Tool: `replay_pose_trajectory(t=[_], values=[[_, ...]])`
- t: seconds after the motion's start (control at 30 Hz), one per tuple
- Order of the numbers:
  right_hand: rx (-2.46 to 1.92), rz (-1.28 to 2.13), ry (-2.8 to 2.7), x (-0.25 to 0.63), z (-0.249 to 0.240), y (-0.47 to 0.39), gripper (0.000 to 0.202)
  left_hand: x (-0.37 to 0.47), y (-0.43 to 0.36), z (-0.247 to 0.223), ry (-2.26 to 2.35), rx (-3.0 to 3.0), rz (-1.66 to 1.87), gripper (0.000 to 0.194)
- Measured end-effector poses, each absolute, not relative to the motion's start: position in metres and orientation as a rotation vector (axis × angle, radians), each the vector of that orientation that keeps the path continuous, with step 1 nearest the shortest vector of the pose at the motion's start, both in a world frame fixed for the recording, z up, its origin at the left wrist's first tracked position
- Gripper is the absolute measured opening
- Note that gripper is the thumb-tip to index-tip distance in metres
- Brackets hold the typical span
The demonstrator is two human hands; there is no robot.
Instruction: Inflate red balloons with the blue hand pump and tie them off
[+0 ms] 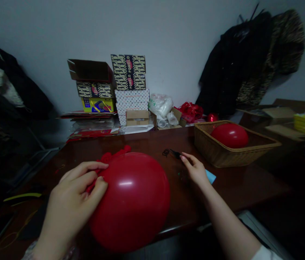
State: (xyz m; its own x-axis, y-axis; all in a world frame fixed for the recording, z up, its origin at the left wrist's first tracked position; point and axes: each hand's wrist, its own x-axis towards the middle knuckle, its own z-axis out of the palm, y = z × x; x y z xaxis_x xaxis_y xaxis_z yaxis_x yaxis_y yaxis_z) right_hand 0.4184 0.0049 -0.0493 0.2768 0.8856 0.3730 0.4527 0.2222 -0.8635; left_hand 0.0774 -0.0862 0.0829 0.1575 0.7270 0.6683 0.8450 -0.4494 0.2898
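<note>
My left hand [73,198] is closed at the left side of a big, round, inflated red balloon [133,202], with thumb and fingers pinched where its neck seems to be; the neck itself is mostly hidden. Behind that balloon, a heap of limp red pieces [110,156] that look like uninflated balloons lies on the brown table [152,142]. Farther right, my right hand [195,169] has its fingertips closed on the end of a small, thin black item [175,154], too dark to name. Beside it lie thin black loops [165,152].
A wicker basket [222,157] holding another red balloon [230,135] stands at the table's right. Light blue paper [210,176] lies beside my right wrist. Stacked boxes [132,103] and a plastic bag [161,105] line the wall. A yellow-edged item [22,197] is at the left.
</note>
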Motion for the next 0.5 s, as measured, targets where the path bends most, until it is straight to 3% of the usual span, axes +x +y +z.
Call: replay_pose_trajectory(t=[0.23, 0.5], values=[[-1.829, 0.410, -1.568, 0.469, -0.066, 0.000, 0.017, 0.105, -0.070, 0.086, -1.511, -2.328, -0.954, 0.031], [-2.172, 0.453, -1.825, 0.489, -0.086, -0.008, 0.028, 0.119, -0.073, 0.090, -1.493, -2.342, -0.879, 0.031]])
